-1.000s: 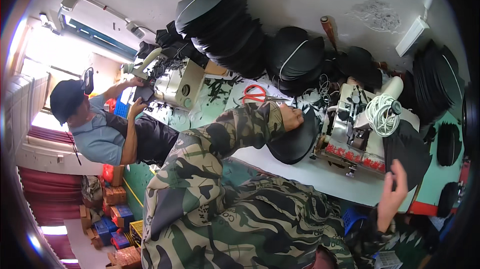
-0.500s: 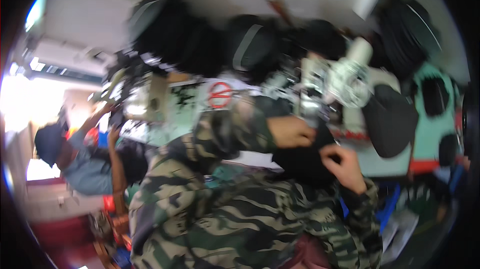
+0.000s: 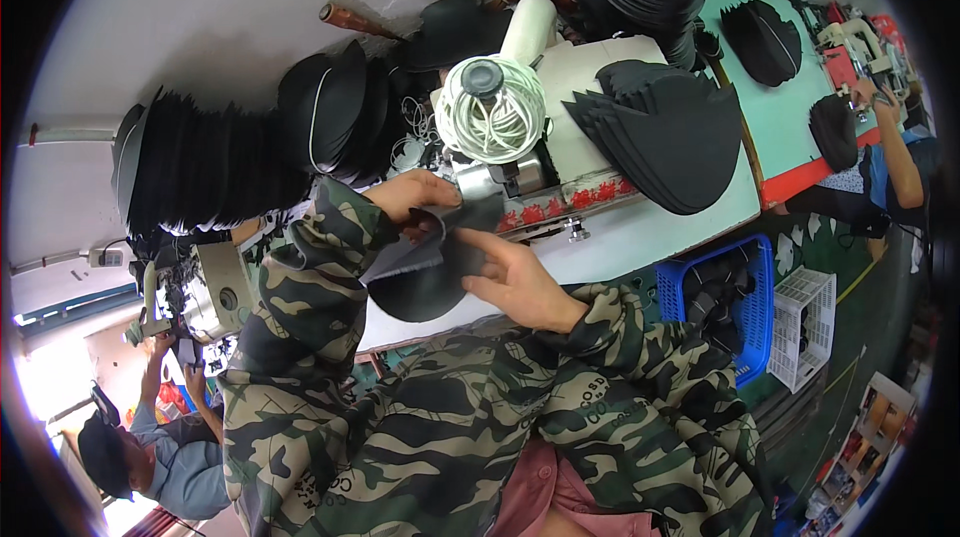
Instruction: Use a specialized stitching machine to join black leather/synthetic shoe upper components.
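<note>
"What is at the centre?"

"A black curved piece [image 3: 430, 299], flat and flexible, with a greyer, rough-edged layer showing across it. It is held up between two bare hands, above the near edge of a white tabletop [image 3: 690, 234], just in front of a cream machine [image 3: 585, 62]."

"How are the hands placed?"

"The left hand [image 3: 415, 195] has its fingers closed on the upper edge of the piece, close to the machine's metal parts. The right hand [image 3: 525, 282] lies against the right side, forefinger stretched out and thumb spread apart from it. Whether that hand grips, I cannot tell, because the piece hides its other fingers."

"And around them?"

"A coil of white cord [image 3: 450, 122] hangs round a black knob on the machine. To the right, a fanned stack of black pieces [image 3: 675, 152] rests partly on the machine. Behind, to the left, stand a banded bundle [image 3: 325, 102] and a long row of black pieces [image 3: 205, 172], near a wooden handle [image 3: 350, 19]."

"Farther out?"

"Below the table's right end, a blue basket [image 3: 768, 322] holds dark pieces, beside a white basket [image 3: 805, 332]. One co-worker [image 3: 185, 472] sits at far left, their hands at another machine [image 3: 215, 287]; another co-worker [image 3: 905, 172] works at far right."
</note>
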Demonstrator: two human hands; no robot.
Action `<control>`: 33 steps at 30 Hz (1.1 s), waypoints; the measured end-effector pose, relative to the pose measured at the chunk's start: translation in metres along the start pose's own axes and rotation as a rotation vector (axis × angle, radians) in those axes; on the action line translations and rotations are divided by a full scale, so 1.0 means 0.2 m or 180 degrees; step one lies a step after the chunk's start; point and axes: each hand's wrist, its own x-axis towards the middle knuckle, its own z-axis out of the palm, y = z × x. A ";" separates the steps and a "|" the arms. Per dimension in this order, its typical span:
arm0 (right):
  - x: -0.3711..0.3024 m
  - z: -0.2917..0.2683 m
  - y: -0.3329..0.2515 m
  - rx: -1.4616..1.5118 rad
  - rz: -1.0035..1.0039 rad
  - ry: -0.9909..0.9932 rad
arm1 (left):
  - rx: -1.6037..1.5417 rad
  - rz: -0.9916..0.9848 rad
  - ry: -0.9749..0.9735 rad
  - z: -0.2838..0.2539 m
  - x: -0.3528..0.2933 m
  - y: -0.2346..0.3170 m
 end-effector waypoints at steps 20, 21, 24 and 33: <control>-0.31 -0.50 -0.33 -0.2112 -0.0795 0.1313 | 0.0969 0.0985 0.1006 0.43 0.04 -0.09; -0.34 -0.51 -0.36 -0.2001 -0.0729 0.1536 | 0.0800 0.0919 0.0667 0.43 0.05 -0.13; -0.32 -0.52 -0.32 -0.2321 -0.1093 0.2194 | 0.0477 0.0913 0.0330 0.41 0.09 -0.15; -0.12 -0.42 -0.30 -0.2638 -0.1480 0.2282 | 0.1495 0.0862 0.1878 0.38 0.24 -0.02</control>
